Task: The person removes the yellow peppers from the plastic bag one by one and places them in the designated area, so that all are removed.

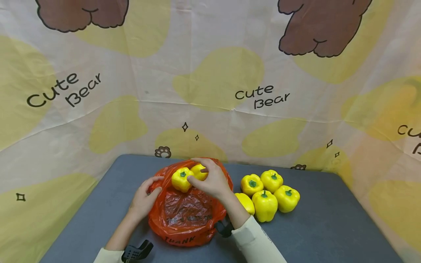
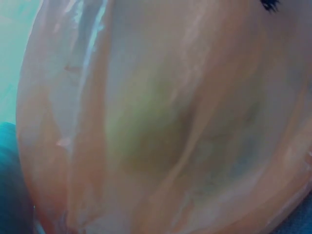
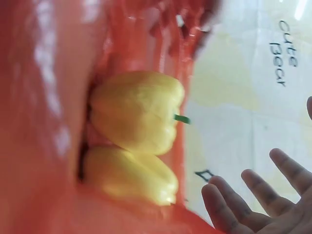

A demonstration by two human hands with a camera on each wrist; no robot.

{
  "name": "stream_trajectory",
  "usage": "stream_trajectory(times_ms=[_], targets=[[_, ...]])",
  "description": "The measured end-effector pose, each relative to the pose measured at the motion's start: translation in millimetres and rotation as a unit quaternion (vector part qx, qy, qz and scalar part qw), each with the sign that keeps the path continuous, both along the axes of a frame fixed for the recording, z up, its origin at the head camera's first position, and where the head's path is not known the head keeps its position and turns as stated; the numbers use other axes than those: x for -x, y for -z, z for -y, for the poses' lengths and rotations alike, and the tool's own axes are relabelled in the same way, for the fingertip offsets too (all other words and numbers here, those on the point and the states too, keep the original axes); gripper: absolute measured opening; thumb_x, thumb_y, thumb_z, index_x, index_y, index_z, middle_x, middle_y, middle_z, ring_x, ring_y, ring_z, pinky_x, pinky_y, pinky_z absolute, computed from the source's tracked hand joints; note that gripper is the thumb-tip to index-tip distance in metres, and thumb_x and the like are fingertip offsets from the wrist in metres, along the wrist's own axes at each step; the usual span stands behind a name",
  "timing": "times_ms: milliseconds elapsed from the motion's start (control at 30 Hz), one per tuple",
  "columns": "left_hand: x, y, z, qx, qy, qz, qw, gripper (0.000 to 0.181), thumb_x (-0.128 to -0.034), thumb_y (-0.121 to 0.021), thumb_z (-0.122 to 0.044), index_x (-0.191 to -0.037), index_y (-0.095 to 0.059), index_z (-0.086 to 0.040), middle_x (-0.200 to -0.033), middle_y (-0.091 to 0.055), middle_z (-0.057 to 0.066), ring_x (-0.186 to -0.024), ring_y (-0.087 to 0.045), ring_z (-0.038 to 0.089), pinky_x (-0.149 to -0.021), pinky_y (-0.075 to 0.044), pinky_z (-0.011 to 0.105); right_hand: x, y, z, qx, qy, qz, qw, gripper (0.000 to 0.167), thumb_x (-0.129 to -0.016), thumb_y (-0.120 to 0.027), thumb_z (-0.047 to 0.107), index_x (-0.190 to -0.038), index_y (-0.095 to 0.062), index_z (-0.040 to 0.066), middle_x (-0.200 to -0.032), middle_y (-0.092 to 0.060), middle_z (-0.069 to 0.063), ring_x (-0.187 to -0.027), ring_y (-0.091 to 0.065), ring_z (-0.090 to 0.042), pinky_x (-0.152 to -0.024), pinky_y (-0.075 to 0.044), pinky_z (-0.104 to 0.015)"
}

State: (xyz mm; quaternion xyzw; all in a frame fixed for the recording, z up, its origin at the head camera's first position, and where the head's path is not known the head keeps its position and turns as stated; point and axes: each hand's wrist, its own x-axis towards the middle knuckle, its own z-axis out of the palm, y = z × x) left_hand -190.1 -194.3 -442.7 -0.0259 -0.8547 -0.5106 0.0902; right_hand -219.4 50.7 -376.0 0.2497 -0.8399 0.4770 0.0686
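Note:
A red plastic bag (image 1: 189,233) with black print stands with its mouth spread. Inside, at its far side, are two yellow bell peppers: the left one (image 1: 181,179) and the right one (image 1: 199,171). My left hand (image 1: 142,200) touches the bag's left rim, thumb and fingers apart. Over the right-hand pepper is my right hand (image 1: 212,179); in the right wrist view its spread fingers (image 3: 261,192) are clear of both peppers (image 3: 134,112). Through the bag wall (image 2: 63,161) in the left wrist view, only blurred yellowish shapes show.
Several more yellow peppers (image 1: 264,206) stand close together right of the bag on the grey table (image 1: 329,226); my right forearm partly covers the nearest. A printed cloth (image 1: 210,84) hangs behind the table.

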Motion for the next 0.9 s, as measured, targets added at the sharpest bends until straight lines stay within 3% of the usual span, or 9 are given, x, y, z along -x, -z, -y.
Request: stream_trajectory(times_ms=[233, 367, 667, 900], targets=[[-0.3, -1.6, -0.9, 0.0, -0.001, -0.003, 1.0, 0.032, -0.0965, -0.053, -0.014, -0.127, -0.058, -0.009, -0.13, -0.052, 0.019, -0.098, -0.056, 0.024, -0.07, -0.05, 0.023, 8.7, 19.0, 14.2, -0.029, 0.023, 0.053, 0.9979, 0.058, -0.082, -0.07, 0.043, -0.135, -0.056, 0.023, -0.134, -0.056, -0.002, -0.111, -0.059, -0.03, -0.09, -0.051, -0.045], [-0.2, -2.6, -1.8, -0.001, 0.0, 0.002, 1.0, 0.032, -0.0968, -0.052, -0.014, -0.128, -0.058, -0.01, -0.13, -0.052, 0.019, -0.101, -0.056, 0.026, -0.072, -0.05, 0.023, 14.3, 27.2, 20.3, -0.059, 0.034, 0.062, 0.9957, 0.06, -0.08, -0.07, 0.048, -0.134, -0.056, 0.024, -0.133, -0.057, 0.0, -0.112, -0.058, -0.027, -0.088, -0.05, -0.043], [-0.3, -1.3, -0.7, 0.0, 0.002, 0.003, 1.0, 0.033, -0.097, -0.052, -0.014, -0.129, -0.057, -0.009, -0.132, -0.051, 0.02, -0.105, -0.057, 0.03, -0.072, -0.05, 0.023, 19.8, 36.9, 32.2, -0.151, 0.066, 0.041, 0.9855, 0.061, -0.079, -0.073, 0.046, -0.134, -0.055, 0.026, -0.129, -0.057, -0.004, -0.106, -0.06, -0.022, -0.085, -0.051, -0.041], [-1.6, -0.8, 0.4, 0.0, 0.005, 0.006, 1.0, 0.033, -0.0978, -0.051, -0.015, -0.13, -0.056, -0.009, -0.135, -0.049, 0.02, -0.108, -0.057, 0.031, -0.072, -0.05, 0.023, 22.8, 41.1, 35.4, -0.159, 0.077, 0.033, 0.9837, 0.059, -0.079, -0.075, 0.045, -0.132, -0.057, 0.027, -0.127, -0.06, -0.001, -0.105, -0.061, -0.02, -0.083, -0.052, -0.04]])
